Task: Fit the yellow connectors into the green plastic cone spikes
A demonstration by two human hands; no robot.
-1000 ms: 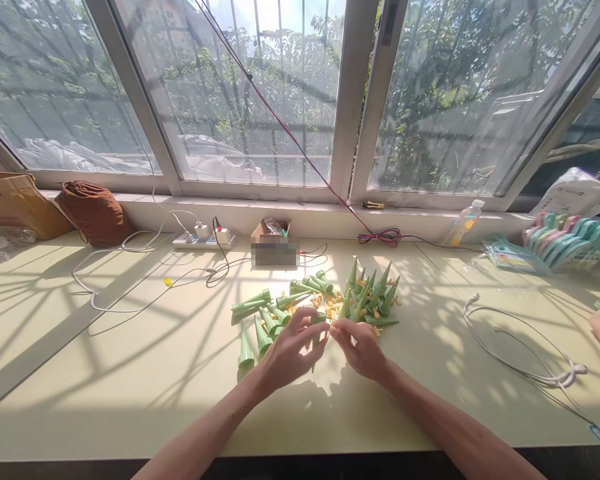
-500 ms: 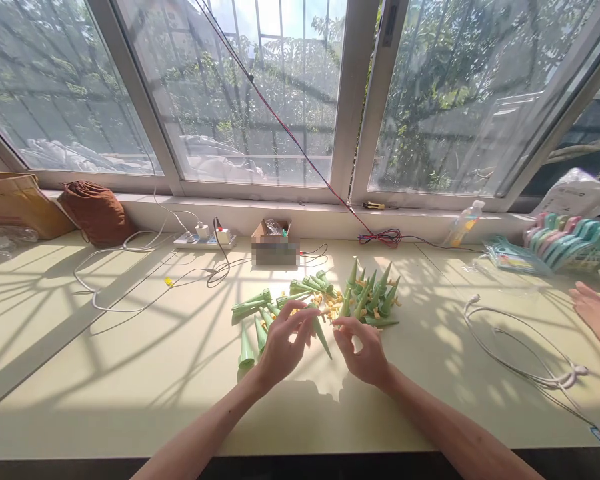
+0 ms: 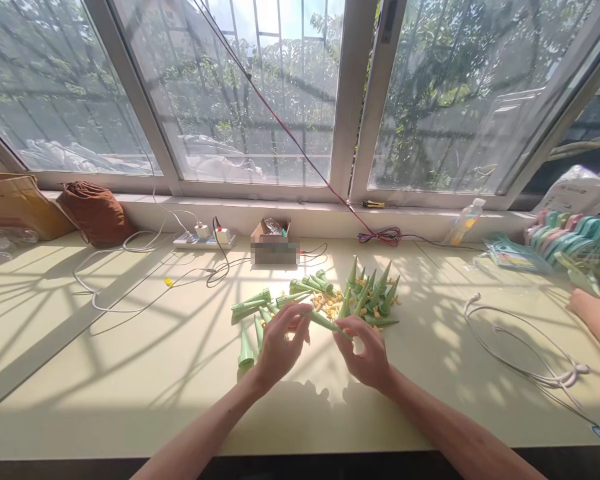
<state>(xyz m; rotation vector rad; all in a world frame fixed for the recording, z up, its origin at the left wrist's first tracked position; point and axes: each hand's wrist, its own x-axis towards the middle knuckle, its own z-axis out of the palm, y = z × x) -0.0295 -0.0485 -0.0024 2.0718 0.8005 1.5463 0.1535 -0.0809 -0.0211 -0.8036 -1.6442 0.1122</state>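
A slim green plastic cone (image 3: 324, 321) is stretched between my hands, its wide end to the left and its tip to the right. My left hand (image 3: 283, 341) pinches the wide end, while my right hand (image 3: 364, 351) has thumb and forefinger closed at the tip. Just beyond lies a pile of small yellow-orange pieces (image 3: 332, 305). Right of the pile, several green cones (image 3: 379, 293) stand point-up, with yellow pieces at their bases. More green cones (image 3: 251, 305) lie to the left, partly hidden by my left hand, and another cone (image 3: 246, 348) is beside my wrist.
Behind the cones stands a small cardboard box (image 3: 275, 230), with a power strip (image 3: 205, 240) and cables to its left. A coiled white cable (image 3: 520, 347) lies at right. Another person's hand (image 3: 596, 317) holds a light-green item near pastel hangers (image 3: 570, 240).
The cone in my left hand has swung from pointing down to pointing right, and its tip now meets my right fingers. At far right, the other person's hand now shows a light-green item.
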